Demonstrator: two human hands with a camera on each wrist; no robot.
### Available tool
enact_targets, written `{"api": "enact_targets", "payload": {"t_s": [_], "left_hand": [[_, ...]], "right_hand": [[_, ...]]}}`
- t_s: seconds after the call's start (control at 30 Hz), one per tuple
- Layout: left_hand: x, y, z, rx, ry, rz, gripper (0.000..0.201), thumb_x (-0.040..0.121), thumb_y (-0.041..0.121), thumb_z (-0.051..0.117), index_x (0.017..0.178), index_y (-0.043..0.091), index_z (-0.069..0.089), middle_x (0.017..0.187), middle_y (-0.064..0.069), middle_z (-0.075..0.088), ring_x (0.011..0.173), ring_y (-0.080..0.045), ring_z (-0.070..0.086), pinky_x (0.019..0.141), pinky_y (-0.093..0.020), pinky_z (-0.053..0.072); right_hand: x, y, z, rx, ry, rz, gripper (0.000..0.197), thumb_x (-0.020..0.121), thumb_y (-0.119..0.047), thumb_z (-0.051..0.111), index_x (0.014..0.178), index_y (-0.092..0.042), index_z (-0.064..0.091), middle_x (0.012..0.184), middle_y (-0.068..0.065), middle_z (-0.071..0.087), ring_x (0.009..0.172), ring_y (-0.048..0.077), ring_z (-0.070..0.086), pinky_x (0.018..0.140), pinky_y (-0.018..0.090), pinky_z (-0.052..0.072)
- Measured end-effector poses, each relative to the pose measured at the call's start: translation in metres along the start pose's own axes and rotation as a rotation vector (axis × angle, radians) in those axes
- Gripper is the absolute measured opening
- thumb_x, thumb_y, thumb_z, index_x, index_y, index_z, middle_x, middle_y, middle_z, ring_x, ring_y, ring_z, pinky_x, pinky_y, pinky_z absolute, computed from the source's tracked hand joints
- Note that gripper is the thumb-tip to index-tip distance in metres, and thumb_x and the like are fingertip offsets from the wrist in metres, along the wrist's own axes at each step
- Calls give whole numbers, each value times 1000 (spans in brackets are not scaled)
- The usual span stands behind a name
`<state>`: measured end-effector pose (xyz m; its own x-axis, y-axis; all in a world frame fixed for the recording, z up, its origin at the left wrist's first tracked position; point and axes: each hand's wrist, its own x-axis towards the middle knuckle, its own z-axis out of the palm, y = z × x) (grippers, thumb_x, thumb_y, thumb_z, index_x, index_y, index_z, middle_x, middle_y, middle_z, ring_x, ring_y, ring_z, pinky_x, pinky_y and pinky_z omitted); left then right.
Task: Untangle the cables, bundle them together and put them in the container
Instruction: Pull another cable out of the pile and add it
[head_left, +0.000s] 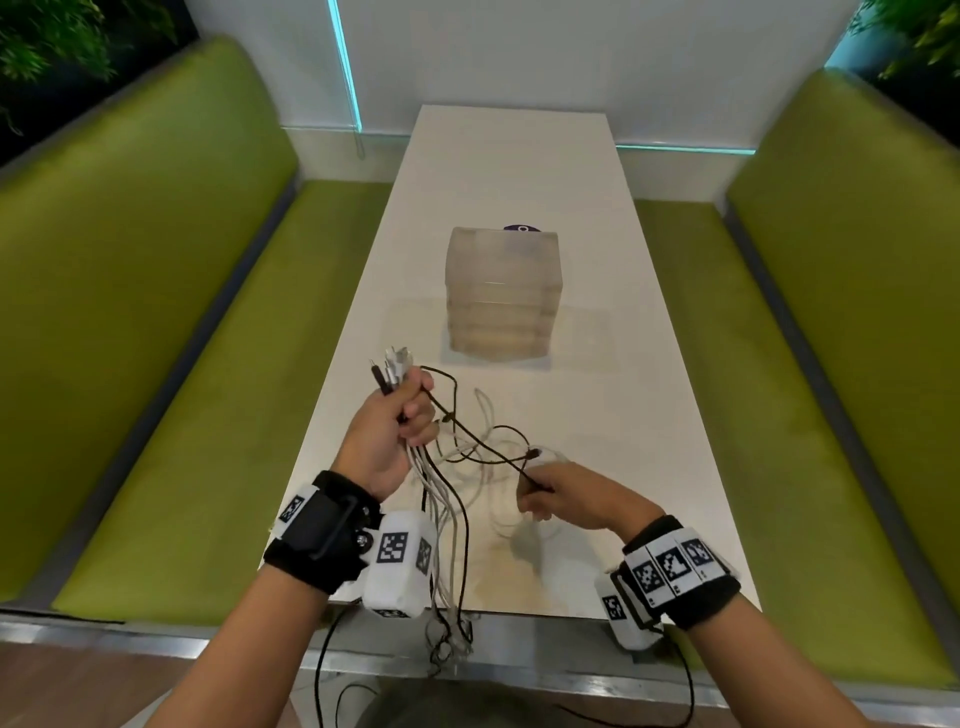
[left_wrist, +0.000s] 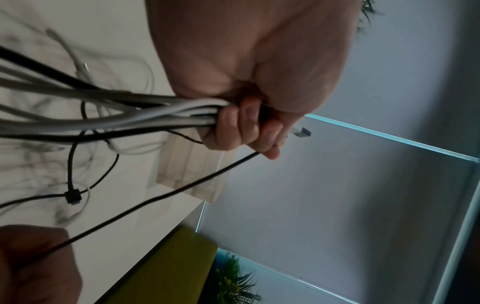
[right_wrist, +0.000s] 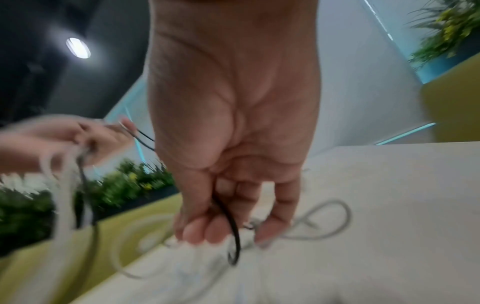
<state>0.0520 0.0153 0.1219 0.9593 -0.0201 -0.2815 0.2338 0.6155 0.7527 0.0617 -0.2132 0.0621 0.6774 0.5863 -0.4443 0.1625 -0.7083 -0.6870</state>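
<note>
left hand (head_left: 390, 431) grips cable bundle (left_wrist: 135, 115) | right hand (head_left: 571, 496) pinches black cable (head_left: 488, 447) | container (head_left: 503, 293) on surface (head_left: 623, 395)

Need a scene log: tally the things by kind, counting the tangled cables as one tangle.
Hands: 2 (left hand, right hand)
Cable tangle: 1
Container: 1
Table: 1
Benches: 2
Total: 7

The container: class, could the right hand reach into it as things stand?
Probably not yet. The right hand pinches a thin black cable leading to the left hand, and the container stands farther up the table, nothing between.
</note>
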Motion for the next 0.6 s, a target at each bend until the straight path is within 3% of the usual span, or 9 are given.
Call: {"api": "enact_targets", "payload": {"t_s": [0.13,0.27,0.37,0.47,0.6], "left_hand": [[-3,2,3,48,-35,39,27,99,19,38,77,8,49,47,8,34,36,-2,23,40,-17,18],[-3,1,8,77,-75,76,21,89,26,48,77,9,50,49,7,33,37,-3,23,40,-17,19],[-2,8,8,73,-79,97,20,88,27,49,78,9,50,48,8,34,37,-2,23,39,-16,21],[-1,14,8,79,-63,125,23,95,24,43,77,10,49,48,8,34,37,-2,22,40,-17,19],[2,18,6,68,-39,141,28,100,20,37,78,10,49,48,8,35,37,-2,22,39,-16,19]], "right_hand": [[12,31,2,-7,214,36,15,90,-8,55,80,-18,58,85,-1,61,81,14,56,68,13,38],[29,49,-4,-78,319,81,11,89,-8,58,84,-7,68,93,5,55,86,19,47,80,28,38],[35,65,-10,-113,390,168,13,89,-17,59,87,-10,70,97,6,60,94,26,51,84,35,39],[35,69,-15,-55,496,219,15,94,-25,52,92,-15,64,83,1,65,87,27,59,76,35,42],[28,57,-30,135,580,198,18,99,-27,43,95,-18,59,74,-1,71,67,13,58,69,30,41]]}}
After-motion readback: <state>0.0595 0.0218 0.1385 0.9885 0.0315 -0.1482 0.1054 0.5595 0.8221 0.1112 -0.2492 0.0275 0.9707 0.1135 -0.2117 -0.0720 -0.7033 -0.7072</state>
